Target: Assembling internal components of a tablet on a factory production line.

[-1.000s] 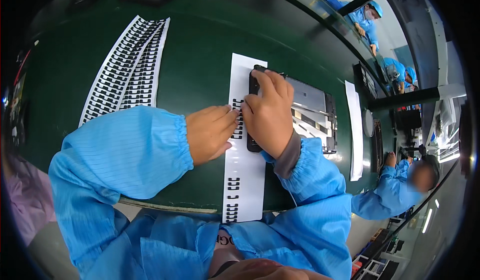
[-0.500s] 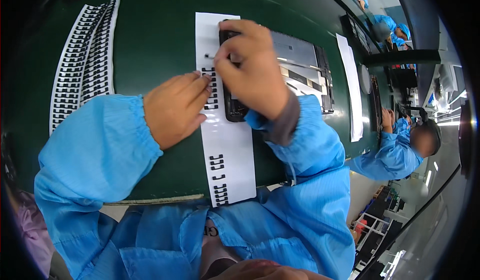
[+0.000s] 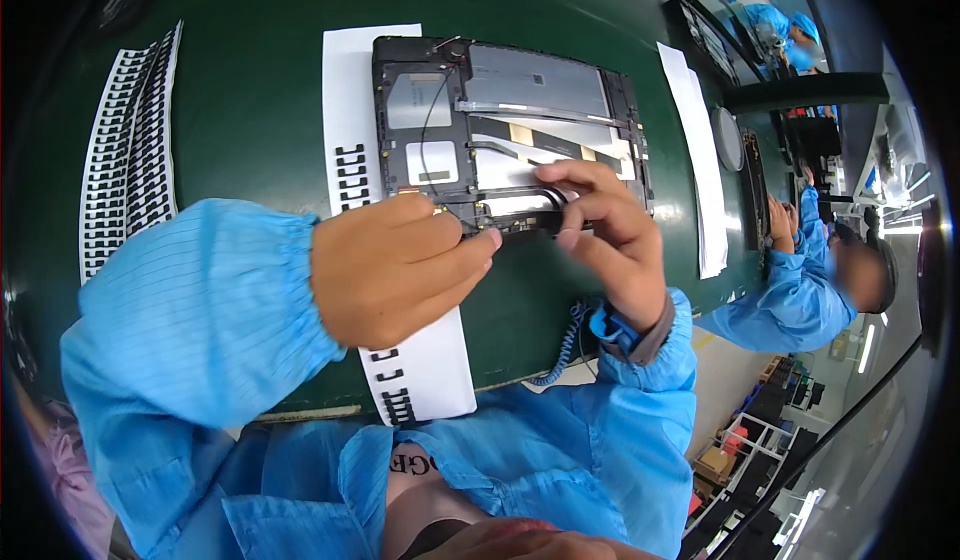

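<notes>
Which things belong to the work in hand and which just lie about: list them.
Likely in use:
- opened flat device, left hand and right hand at its near side
- white sticker strip, partly covered by it

Apparently lying about:
- folded sticker sheets, left
- white sheets, right

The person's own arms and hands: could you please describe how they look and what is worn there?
The left sleeve is loose, light blue, finely striped, with a gathered cuff; the right sleeve is also blue. The left hand and right hand are gloveless. A grey-brown inner cuff shows at the right wrist.
</notes>
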Demonstrator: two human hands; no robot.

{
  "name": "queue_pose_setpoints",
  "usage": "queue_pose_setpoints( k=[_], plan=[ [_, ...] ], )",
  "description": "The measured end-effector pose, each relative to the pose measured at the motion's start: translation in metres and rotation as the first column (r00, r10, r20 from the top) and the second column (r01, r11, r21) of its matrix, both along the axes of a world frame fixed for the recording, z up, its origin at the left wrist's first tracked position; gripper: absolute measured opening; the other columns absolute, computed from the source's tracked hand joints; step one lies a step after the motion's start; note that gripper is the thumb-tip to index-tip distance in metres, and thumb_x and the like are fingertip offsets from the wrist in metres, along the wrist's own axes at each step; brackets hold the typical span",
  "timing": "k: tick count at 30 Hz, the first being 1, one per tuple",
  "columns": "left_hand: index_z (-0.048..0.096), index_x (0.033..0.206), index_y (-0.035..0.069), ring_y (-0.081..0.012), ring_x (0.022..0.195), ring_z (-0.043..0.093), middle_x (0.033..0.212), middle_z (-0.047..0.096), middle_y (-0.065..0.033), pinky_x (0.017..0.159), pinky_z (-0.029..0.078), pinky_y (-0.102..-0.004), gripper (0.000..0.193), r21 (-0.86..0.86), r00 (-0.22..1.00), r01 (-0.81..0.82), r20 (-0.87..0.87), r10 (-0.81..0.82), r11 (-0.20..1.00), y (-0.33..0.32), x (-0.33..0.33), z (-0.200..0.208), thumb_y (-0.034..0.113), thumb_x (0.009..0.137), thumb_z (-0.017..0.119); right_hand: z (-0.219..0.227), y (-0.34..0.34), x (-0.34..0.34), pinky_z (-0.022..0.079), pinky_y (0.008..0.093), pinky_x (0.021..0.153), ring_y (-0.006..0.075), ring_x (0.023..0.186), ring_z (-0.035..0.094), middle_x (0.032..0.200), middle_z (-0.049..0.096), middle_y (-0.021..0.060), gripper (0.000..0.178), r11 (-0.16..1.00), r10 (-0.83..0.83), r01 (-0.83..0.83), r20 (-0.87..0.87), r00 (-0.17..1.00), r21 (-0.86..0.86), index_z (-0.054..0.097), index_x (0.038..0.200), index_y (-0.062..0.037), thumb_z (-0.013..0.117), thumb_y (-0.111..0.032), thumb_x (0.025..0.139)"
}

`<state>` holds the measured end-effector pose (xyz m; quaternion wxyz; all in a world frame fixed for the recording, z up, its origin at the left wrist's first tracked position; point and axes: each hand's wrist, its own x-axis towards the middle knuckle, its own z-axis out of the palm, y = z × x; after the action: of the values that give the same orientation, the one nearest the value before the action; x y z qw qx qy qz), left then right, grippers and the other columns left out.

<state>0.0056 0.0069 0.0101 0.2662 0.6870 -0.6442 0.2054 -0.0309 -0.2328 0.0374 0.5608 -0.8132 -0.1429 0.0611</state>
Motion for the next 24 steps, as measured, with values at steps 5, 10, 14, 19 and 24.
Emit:
queue_pose_setpoints(
  k=[5,10,14,19,24],
  plan=[
    [0.060,0.090,-0.009,-0.0202,0.068,0.048,0.097,0.058,-0.0149,0.055,0.039,-0.0298,0.028,0.057,0.999,0.043,-0.028,-0.042,0.997,-0.004,0.008,-0.016,0.001,0.064,0.061,-0.005,0.003,0.010,0.031,0.0372,0.091,0.0305,0.109,0.041,0.113,0.051,0.0148,0.006,0.966,0.123,-0.083,0.156,0.980,-0.244,0.055,0.066,-0.0023,0.059,-0.002,0.062],
    [0.061,0.090,-0.008,-0.0199,0.071,0.049,0.094,0.057,-0.0133,0.057,0.040,-0.0303,0.027,0.093,0.998,-0.022,-0.054,0.027,0.995,-0.001,0.007,-0.016,0.002,0.064,0.063,-0.006,0.009,0.013,0.033,0.0361,0.087,0.0289,0.101,0.043,0.112,0.051,0.0148,0.005,0.975,0.078,-0.050,0.126,0.989,-0.217,0.054,0.065,-0.0019,0.058,0.000,0.062],
    [0.061,0.088,-0.008,-0.0196,0.071,0.050,0.090,0.057,-0.0121,0.060,0.042,-0.0308,0.027,0.088,1.000,-0.014,-0.017,0.015,0.996,-0.001,0.007,-0.016,0.005,0.064,0.063,-0.009,0.011,0.014,0.033,0.0352,0.086,0.0287,0.100,0.043,0.113,0.050,0.0152,0.007,0.967,0.082,-0.033,0.183,0.980,-0.252,0.055,0.065,-0.0019,0.059,0.001,0.061],
    [0.062,0.088,-0.008,-0.0203,0.073,0.047,0.101,0.058,-0.0140,0.057,0.038,-0.0310,0.025,0.033,0.999,-0.014,-0.049,0.015,0.999,-0.001,0.005,-0.024,0.000,0.064,0.062,-0.009,0.011,0.013,0.034,0.0355,0.086,0.0289,0.100,0.043,0.114,0.050,0.0153,0.007,0.977,0.071,-0.044,0.124,0.990,-0.208,0.055,0.064,-0.0020,0.060,0.001,0.060],
    [0.062,0.089,-0.007,-0.0199,0.074,0.047,0.102,0.058,-0.0135,0.057,0.038,-0.0306,0.025,0.045,0.998,-0.018,-0.054,0.021,0.999,-0.001,0.004,-0.023,0.000,0.065,0.062,-0.010,0.012,0.012,0.034,0.0359,0.086,0.0296,0.101,0.043,0.113,0.050,0.0153,0.008,0.963,0.080,-0.030,0.180,0.980,-0.269,0.055,0.064,-0.0019,0.060,0.001,0.060]
  ],
)
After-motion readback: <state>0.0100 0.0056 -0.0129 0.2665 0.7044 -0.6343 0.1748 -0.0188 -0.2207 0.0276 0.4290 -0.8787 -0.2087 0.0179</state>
